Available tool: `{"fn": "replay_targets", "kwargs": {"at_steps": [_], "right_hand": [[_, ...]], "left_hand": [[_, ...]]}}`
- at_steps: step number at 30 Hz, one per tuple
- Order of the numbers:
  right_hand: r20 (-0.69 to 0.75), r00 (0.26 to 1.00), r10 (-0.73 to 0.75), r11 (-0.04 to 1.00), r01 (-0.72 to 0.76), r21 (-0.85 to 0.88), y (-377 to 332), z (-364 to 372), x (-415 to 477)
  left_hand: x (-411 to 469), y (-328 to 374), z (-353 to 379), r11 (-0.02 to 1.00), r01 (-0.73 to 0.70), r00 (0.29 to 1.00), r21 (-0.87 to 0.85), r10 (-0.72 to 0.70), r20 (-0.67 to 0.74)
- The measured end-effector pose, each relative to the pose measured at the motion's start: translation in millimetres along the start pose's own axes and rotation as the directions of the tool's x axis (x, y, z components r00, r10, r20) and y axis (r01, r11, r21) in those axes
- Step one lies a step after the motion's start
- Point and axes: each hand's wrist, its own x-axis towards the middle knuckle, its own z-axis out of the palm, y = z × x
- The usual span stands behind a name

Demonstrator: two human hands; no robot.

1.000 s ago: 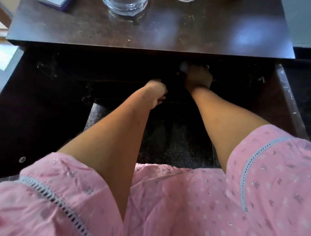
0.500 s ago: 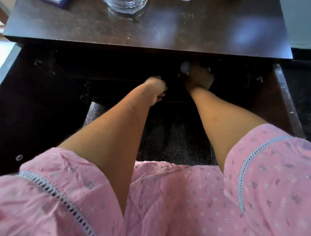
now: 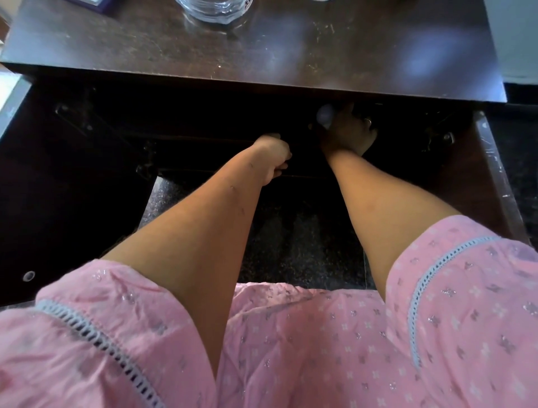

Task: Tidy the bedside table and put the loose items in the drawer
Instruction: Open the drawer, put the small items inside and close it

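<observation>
Both my hands reach into the dark space under the bedside table's brown top (image 3: pixel 291 52). My left hand (image 3: pixel 273 157) is curled over a dark horizontal edge (image 3: pixel 221 171) that looks like the drawer's front. To its right and deeper in, my right hand (image 3: pixel 349 137) grips a small object with a rounded white end (image 3: pixel 324 115); the rest of that object is hidden by the hand and shadow. A ring shows on one finger of the right hand. The drawer's inside is too dark to make out.
On the tabletop's far edge stand a clear glass jar (image 3: pixel 212 8) and a purple box (image 3: pixel 90 3), both cut off by the frame. Dark open panels flank the space at the left (image 3: pixel 58 189) and right (image 3: pixel 489 174). Speckled dark floor (image 3: pixel 291 247) lies below.
My right hand has moved slightly further in under the tabletop with the white-ended object. My left hand has kept its grip in the same place.
</observation>
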Motion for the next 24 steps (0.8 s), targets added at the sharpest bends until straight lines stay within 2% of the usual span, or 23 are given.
{"fn": "replay_targets", "kwargs": {"at_steps": [15,21,24], "right_hand": [[0.051,0.998,-0.025,1.0,0.025,-0.003,-9,-3,-13],[0.041,0.997,-0.072,0.994,0.069,0.083,-12,3,-16],[0.085,0.995,-0.051,0.982,0.034,0.187,-14,1,-9]], "left_hand": [[-8,3,-2,1.0,-0.011,1.0,-0.009,0.011,0.016],[-7,2,-2,1.0,-0.009,1.0,-0.025,0.009,-0.005],[-7,3,-1,1.0,-0.004,1.0,-0.007,0.004,0.026]]}}
